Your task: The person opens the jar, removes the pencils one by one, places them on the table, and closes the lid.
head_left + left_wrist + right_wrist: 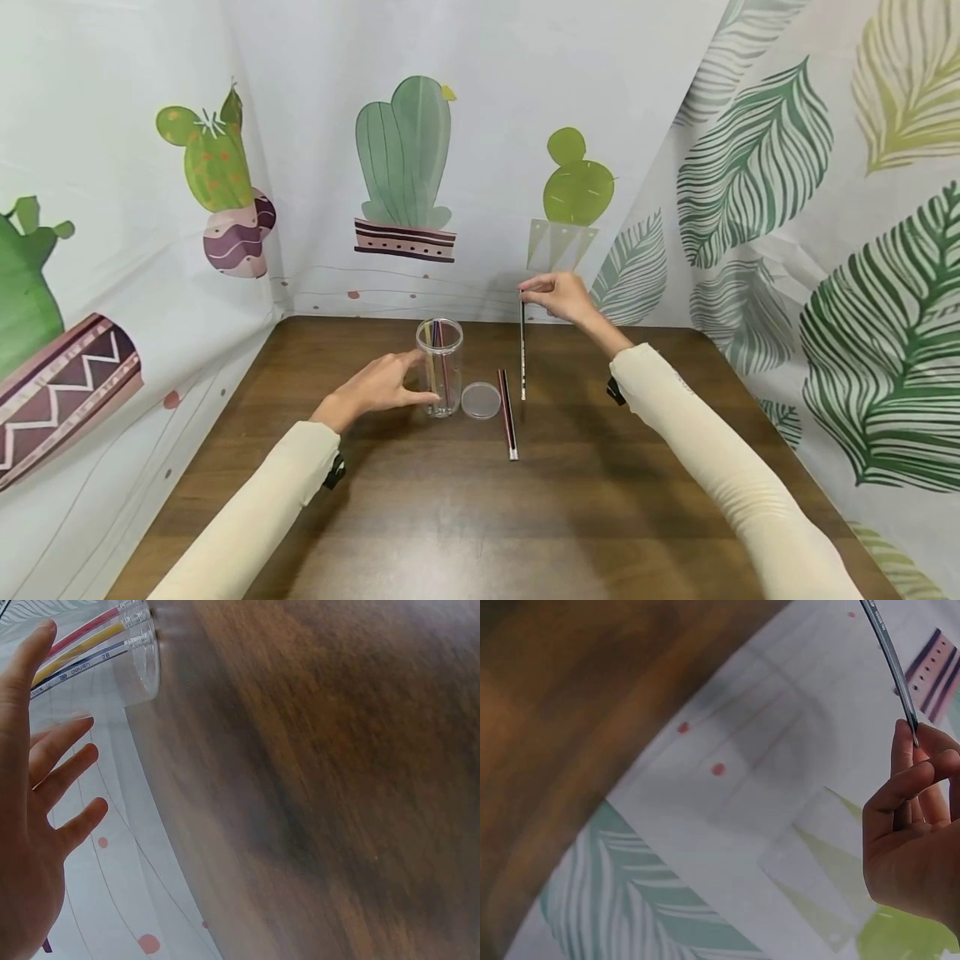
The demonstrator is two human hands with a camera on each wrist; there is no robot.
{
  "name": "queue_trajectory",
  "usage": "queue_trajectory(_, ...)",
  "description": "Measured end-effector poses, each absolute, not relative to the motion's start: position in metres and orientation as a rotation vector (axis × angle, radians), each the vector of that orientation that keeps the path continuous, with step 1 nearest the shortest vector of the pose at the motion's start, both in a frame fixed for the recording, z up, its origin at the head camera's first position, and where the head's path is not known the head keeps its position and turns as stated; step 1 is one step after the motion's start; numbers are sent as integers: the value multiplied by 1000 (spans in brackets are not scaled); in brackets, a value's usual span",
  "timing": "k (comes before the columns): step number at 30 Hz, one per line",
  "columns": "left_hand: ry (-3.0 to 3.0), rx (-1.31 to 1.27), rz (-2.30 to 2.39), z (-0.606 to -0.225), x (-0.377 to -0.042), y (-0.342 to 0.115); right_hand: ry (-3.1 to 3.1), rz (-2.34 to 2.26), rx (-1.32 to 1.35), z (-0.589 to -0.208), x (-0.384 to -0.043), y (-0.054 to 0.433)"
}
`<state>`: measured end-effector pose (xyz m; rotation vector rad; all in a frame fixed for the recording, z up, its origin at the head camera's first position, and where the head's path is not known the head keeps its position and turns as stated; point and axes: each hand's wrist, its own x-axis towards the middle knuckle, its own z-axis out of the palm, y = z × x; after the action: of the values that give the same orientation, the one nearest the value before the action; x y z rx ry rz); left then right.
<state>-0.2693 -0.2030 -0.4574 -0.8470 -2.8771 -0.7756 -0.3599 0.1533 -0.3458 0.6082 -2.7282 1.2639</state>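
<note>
A clear jar (452, 379) stands upright on the table with several pencils (429, 354) in it, red, yellow and dark blue ones among them. My left hand (382, 383) holds the jar from its left side, thumb across the front and fingers reaching behind; its lower fingers are spread in the left wrist view. High up to the right, my right hand (557, 295) pinches a dark pencil (522, 346) by its pointed end, and the pencil hangs upright over the table. Below it lie a red and a black pencil (508, 417), side by side.
A round clear lid (481, 401) lies flat between the jar and the loose pencils. The brown wooden table (420, 517) meets a hanging cloth (495, 167) printed with cacti and leaves, close behind the jar and the right hand.
</note>
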Motion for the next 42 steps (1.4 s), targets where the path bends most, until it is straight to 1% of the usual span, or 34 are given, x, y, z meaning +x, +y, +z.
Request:
queue_trajectory(8, -2874, -856, -766, -458, -269, -204, -2805, 1249, 561, -382, -360, 155)
queue_trajectory(18, -2879, -851, -757, -458, -269, -207, -2890, 1315, 494, -417, -360, 153)
queue_trajectory(33, -2887, -828, -745, -454, -268, -209, -2986, 1293, 445, -448, -360, 152)
queue_trajectory(42, -2862, -863, -780, -456, -268, -204, -3038, 1302, 412, -460, -351, 148)
